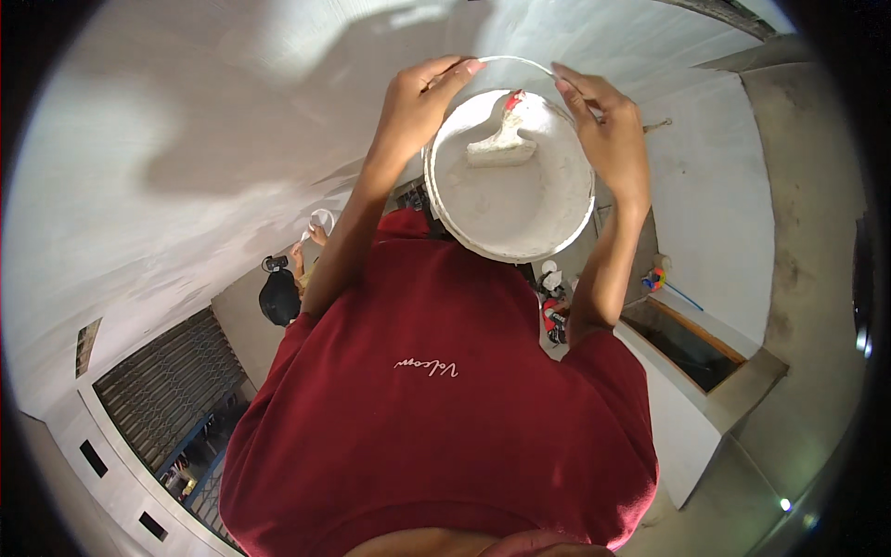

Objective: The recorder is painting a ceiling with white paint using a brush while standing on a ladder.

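Note:
A white paint bucket [432,186] hangs in front of my chest, its inside coated with white paint. Inside it, a wide paint brush [506,139], caked in white with a bit of red at its handle end, leans against the far wall. Both my hands hold the thin white bucket handle [516,59], which arches above the far rim. My left hand [422,104] pinches it at the left with thumb and fingers. On the other side my right hand [614,139] has its fingers closed round the handle's right part. The bucket's underside is hidden.
At the left, another person in a dark cap [278,299] raises hands near a white object. A pale wall [269,102] runs along the left and far side. Lower left is a metal grille [172,385]; at the right, a wood-framed opening [687,345] and a blue stick [685,296].

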A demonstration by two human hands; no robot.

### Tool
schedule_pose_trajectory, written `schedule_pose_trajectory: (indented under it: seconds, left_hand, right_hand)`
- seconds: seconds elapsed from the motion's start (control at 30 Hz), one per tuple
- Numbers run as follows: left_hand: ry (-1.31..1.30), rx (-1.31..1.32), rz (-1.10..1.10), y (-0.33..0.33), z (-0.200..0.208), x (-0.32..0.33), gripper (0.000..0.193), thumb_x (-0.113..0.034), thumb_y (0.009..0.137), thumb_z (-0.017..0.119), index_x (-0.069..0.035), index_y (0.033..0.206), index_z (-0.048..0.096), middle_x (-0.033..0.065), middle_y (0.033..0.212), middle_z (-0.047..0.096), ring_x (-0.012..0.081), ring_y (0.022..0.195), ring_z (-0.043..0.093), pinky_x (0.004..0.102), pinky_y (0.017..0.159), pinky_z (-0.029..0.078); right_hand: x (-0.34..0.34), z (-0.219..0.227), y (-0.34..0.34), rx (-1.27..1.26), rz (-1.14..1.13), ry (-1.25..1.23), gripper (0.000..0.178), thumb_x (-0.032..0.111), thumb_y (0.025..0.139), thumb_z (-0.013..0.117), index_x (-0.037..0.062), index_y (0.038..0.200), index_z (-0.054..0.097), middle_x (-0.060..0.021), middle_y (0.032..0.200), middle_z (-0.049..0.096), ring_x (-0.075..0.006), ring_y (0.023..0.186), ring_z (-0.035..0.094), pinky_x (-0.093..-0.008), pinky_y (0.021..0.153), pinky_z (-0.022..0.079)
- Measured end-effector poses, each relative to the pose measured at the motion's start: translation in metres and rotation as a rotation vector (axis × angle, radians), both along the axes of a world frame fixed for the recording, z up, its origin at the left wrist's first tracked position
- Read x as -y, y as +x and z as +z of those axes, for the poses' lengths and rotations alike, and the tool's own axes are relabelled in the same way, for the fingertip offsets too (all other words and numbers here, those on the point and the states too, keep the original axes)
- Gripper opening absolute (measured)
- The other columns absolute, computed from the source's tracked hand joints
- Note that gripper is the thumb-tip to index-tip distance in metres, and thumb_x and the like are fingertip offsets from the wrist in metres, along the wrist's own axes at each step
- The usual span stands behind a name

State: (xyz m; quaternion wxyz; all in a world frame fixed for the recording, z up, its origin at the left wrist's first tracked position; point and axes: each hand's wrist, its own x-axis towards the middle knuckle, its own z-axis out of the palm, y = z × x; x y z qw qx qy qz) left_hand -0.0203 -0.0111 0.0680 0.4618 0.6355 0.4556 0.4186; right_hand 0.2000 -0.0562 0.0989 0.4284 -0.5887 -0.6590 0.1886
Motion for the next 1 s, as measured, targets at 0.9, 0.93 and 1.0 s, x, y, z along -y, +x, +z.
schedule_pose_trajectory:
  seconds: [0.9, 0.93, 1.0]
  left_hand:
    - [-0.347, 0.133, -0.241, -0.044, -0.063, -0.007, 0.063, -0.05, 0.087, 0.061, 0.0, 0.126, 0.059, 0.0145, 0.12, 0.062, 0.024, 0.116, 0.054, 0.036, 0.102, 0.036]
    - [-0.383, 0.151, -0.251, -0.043, -0.06, -0.003, 0.069, -0.051, 0.085, 0.063, 0.0, 0.131, 0.055, 0.0154, 0.125, 0.06, 0.0252, 0.119, 0.052, 0.0369, 0.104, 0.035]
    - [-0.37, 0.216, -0.293, -0.042, -0.058, 0.003, 0.071, -0.05, 0.084, 0.064, 0.0, 0.133, 0.053, 0.0158, 0.127, 0.058, 0.0262, 0.122, 0.051, 0.0375, 0.105, 0.034]
  right_hand:
    - [-0.001, -0.038, -0.065, 0.336, 0.295, -0.302, 0.019, 0.012, 0.079, 0.072, 0.0026, 0.094, 0.065, -0.0135, 0.083, 0.067, -0.0302, 0.073, 0.066, -0.0404, 0.066, 0.05]
    - [0.0, -0.038, -0.063, 0.364, 0.32, -0.294, 0.009, 0.01, 0.081, 0.069, 0.0051, 0.089, 0.07, -0.0129, 0.081, 0.066, -0.0323, 0.075, 0.064, -0.0426, 0.068, 0.049]
    - [-0.003, -0.037, -0.06, 0.384, 0.38, -0.266, 0.01, 0.01, 0.082, 0.068, 0.0048, 0.09, 0.07, -0.0138, 0.081, 0.066, -0.0336, 0.074, 0.064, -0.0433, 0.068, 0.048]
